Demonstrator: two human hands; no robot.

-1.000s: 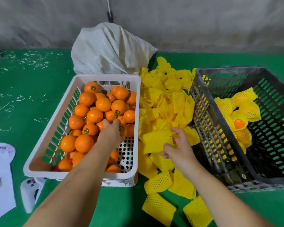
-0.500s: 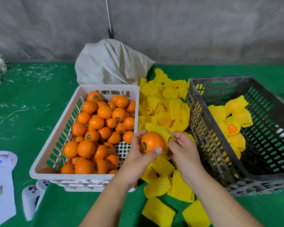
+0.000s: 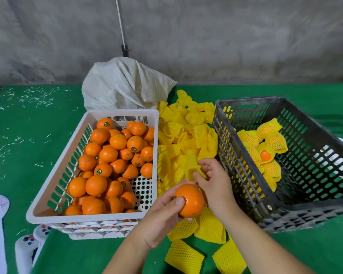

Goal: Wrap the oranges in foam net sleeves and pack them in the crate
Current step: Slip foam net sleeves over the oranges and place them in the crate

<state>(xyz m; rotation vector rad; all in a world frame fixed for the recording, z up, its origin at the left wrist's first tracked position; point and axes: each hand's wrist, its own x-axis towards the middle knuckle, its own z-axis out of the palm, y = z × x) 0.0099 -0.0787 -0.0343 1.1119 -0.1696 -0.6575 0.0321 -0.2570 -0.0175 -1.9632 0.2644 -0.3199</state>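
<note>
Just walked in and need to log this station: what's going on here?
A person is wrapping oranges one at a time. The left hand grips a bare orange, while the right hand pinches a yellow foam sleeve just above it; the orange is not in the sleeve yet. The white basket holds many unwrapped oranges, loose sleeves lie piled in the middle, and the dark crate holds only a few wrapped ones.

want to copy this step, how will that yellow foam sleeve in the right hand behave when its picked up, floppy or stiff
Probably floppy: the foam net sleeve bends and stands crumpled in the right hand's grip. It looks light for its size, since a pinch of the fingers holds it up. Being open mesh, it likely stretches over the orange held in the left hand.
</note>
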